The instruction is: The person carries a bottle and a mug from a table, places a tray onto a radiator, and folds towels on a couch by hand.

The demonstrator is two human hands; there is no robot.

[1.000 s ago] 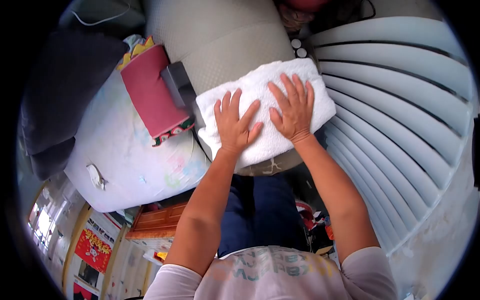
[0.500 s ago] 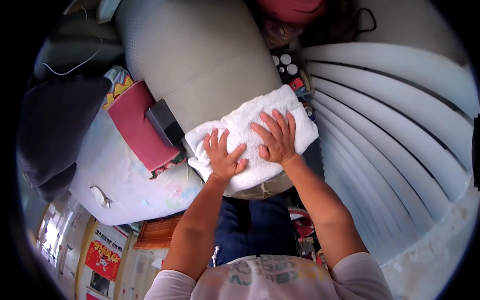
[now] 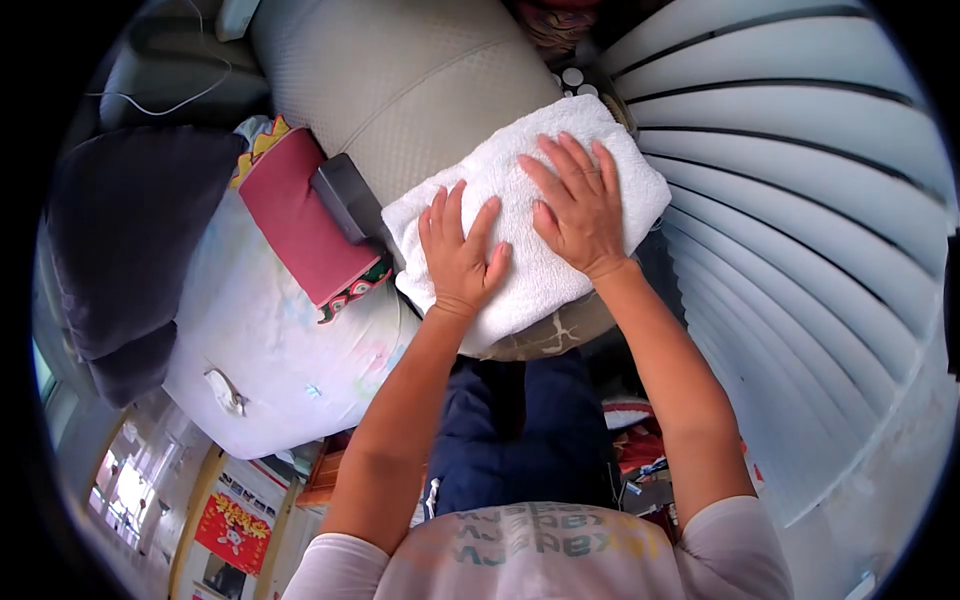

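A folded white towel lies on the end of a beige padded couch surface, close in front of my body. My left hand rests palm down on the towel's left half, fingers spread. On its right half lies my right hand, flat too, with fingers apart and pointing away from me. Both hands press on the cloth without gripping it. Cracked covering shows at the couch's near edge below the towel.
Left of the couch, a dark box-shaped object lies beside a pink cushion on a pale sheet. A dark grey cushion sits farther left. White slatted panels rise along the right side. Small white-capped containers stand behind the towel.
The towel now looks flatter and squarer, its far right corner spread farther out. Both hands have moved a little away from me and rightward in view, still flat on it.
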